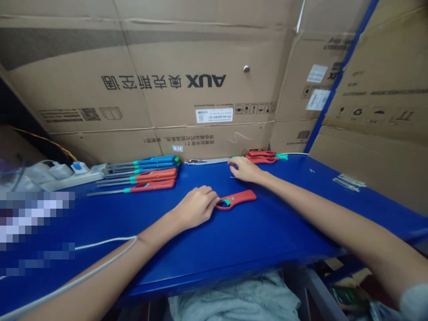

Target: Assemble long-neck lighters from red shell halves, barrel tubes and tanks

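My left hand (198, 206) is closed around the front end of a red utility lighter (243, 197). The lighter lies on the blue table, its handle pointing right and its green trigger showing in the loop; whatever is at its nose is hidden by my fingers. Farther back, my right hand (245, 170) has its fingers curled together, beside thin metal rods (209, 161) at the cardboard wall. A short thin sliver shows just below its fingertips, and I cannot make out what they pinch. Right behind that hand lie red lighter bodies (262, 159) with green ends.
Several finished-looking long-nosed lighters, blue (160, 159) and red (154, 184), lie in a row at the back left. A power strip (75, 177) with plugs is beyond them. Thin pale strips (349, 182) lie at the right. Cardboard walls (167, 53) enclose the table (200, 258). A white cable (83, 272) crosses my left forearm.
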`<state>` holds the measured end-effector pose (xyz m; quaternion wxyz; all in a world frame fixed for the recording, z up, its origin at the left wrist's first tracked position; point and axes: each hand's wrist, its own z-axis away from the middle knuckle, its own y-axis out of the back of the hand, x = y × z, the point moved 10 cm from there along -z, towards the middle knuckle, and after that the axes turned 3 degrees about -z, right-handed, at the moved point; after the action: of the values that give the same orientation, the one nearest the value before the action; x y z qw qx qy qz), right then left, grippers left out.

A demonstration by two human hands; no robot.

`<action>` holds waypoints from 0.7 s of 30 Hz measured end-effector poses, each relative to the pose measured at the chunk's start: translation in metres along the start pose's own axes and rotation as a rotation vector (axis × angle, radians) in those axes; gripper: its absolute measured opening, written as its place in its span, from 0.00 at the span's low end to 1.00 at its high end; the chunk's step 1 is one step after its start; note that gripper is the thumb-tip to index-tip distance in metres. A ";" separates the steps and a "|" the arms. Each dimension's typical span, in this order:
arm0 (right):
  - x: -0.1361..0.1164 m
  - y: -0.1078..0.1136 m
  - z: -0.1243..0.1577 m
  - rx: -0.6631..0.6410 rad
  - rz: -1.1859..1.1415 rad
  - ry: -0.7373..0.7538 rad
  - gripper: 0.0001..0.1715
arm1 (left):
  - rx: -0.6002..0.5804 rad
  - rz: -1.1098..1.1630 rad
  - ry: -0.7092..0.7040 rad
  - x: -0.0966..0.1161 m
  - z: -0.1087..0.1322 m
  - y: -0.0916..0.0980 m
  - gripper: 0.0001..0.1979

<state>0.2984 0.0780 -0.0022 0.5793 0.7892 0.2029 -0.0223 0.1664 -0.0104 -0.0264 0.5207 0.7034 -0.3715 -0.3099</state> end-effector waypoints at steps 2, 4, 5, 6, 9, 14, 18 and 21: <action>0.006 -0.009 -0.020 -0.023 0.115 -0.027 0.16 | 0.007 -0.005 -0.004 0.000 -0.001 0.000 0.16; 0.009 -0.018 -0.032 -0.050 0.209 -0.042 0.18 | 0.012 -0.011 -0.008 0.001 -0.001 0.001 0.16; 0.010 -0.022 -0.035 -0.064 0.247 -0.045 0.18 | 0.012 -0.015 -0.010 0.001 0.000 0.001 0.16; 0.010 -0.025 -0.035 -0.074 0.278 -0.046 0.19 | 0.011 -0.017 -0.013 0.001 0.000 0.001 0.16; 0.010 -0.027 -0.029 -0.094 0.332 -0.031 0.18 | 0.001 -0.022 -0.027 0.001 0.001 0.000 0.17; 0.007 -0.014 -0.017 -0.087 0.319 0.044 0.16 | -0.022 -0.031 -0.052 0.001 0.001 -0.004 0.17; 0.006 -0.012 -0.015 -0.014 0.299 0.055 0.17 | -0.028 -0.033 -0.073 0.003 0.001 -0.004 0.16; 0.006 -0.022 -0.009 0.005 0.281 0.055 0.16 | -0.020 -0.026 -0.074 0.003 0.002 -0.003 0.17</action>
<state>0.2941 0.0931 -0.0210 0.5691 0.8114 0.1060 0.0803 0.1667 -0.0136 -0.0305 0.5094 0.6912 -0.3781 -0.3462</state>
